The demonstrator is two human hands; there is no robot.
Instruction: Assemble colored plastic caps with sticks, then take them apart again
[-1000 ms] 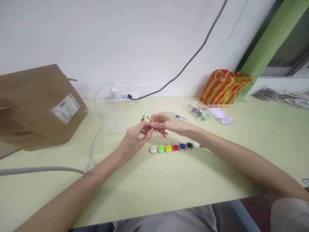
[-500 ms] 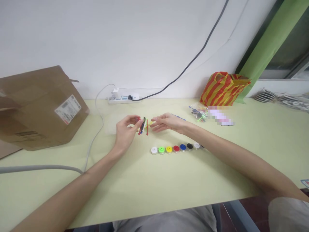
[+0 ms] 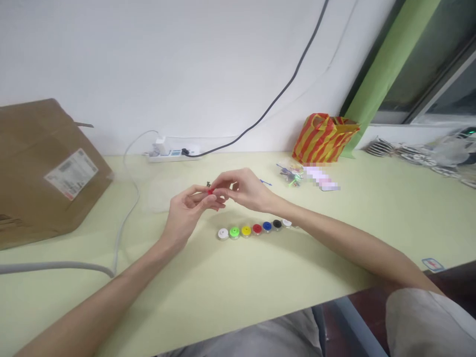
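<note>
My left hand (image 3: 188, 210) is closed round a small bunch of thin coloured plastic sticks (image 3: 210, 190); only red and dark ends show past the fingers. My right hand (image 3: 243, 188) meets it from the right and pinches the tips of that bunch with thumb and forefinger. Both hands hover a little above the pale yellow-green table (image 3: 238, 277). Just below them lies a row of several small round pots (image 3: 255, 229) with white, green, yellow, red, blue, black and white lids.
A brown cardboard box (image 3: 44, 168) stands at the left. A white power strip (image 3: 171, 152) with cables lies by the wall. A red-and-yellow striped bag (image 3: 322, 139) and a small clear packet of coloured bits (image 3: 290, 174) sit at the back right. A grey cable (image 3: 55, 267) crosses the left.
My hands were apart half a second ago, the left holding the sticks upright. They have come together again, and my right fingers now pinch the sticks. The view has shifted to the right.
</note>
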